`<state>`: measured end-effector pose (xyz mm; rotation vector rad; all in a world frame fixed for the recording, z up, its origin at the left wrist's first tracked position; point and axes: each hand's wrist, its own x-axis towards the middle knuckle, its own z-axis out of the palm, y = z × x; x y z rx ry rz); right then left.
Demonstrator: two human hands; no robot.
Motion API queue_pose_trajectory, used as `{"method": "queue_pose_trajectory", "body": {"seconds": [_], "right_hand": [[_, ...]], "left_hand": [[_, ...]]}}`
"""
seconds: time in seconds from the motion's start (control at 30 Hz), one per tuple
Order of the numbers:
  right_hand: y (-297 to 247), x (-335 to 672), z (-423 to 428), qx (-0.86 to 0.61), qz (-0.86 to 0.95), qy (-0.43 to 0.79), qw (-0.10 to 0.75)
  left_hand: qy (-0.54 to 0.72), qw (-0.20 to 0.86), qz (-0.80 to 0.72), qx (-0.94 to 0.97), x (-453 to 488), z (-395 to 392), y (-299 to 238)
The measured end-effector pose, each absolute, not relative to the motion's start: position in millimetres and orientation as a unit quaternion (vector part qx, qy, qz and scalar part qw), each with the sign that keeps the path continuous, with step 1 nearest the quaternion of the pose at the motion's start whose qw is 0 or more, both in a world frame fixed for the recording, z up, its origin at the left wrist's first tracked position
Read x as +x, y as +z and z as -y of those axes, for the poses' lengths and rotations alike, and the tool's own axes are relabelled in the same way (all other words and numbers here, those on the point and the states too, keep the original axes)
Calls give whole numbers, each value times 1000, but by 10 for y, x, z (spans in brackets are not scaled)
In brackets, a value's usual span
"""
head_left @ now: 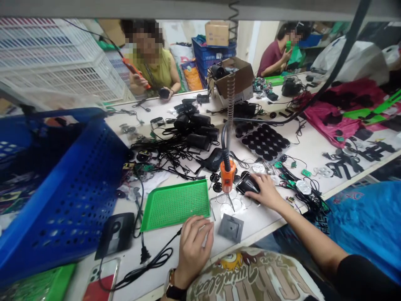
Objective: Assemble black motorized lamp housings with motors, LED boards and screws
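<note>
My right hand [266,191] reaches out across the bench, its thumb and fingers around a black plastic housing [248,186]. Just left of that housing, an orange electric screwdriver [227,175] hangs bit-down from a coiled spring. Resting at the table's front edge, my left hand [194,242] has loosely curved fingers and holds nothing that I can see. A green perforated tray [178,204] lies beyond it, and a grey square plate [231,228] with a raised centre lies to its right. Thin clear rings [237,204] lie under the screwdriver.
A blue crate [103,184] stands at left, near a phone [102,282] and a black housing with cable [116,232]. Black cylindrical parts [199,141], cables and round black discs [266,141] cover the far side. Two people sit opposite; one holds an orange screwdriver [136,73].
</note>
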<state>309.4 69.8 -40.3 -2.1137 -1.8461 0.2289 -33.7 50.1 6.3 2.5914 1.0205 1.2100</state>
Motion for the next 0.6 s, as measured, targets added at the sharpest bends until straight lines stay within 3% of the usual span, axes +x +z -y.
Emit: {"method": "queue_pose_trajectory", "body": {"seconds": [0.17, 0.3, 0.6], "right_hand": [[-169, 3641, -1565, -802, 585, 27, 115], [-37, 4189, -2136, -828, 556, 64, 38], [484, 5036, -2238, -845, 534, -4, 22]], "left_hand": [[394, 45, -344, 851, -362, -570, 63], [389, 34, -348, 852, -403, -621, 46], [390, 45, -363, 845, -432, -793, -29]]}}
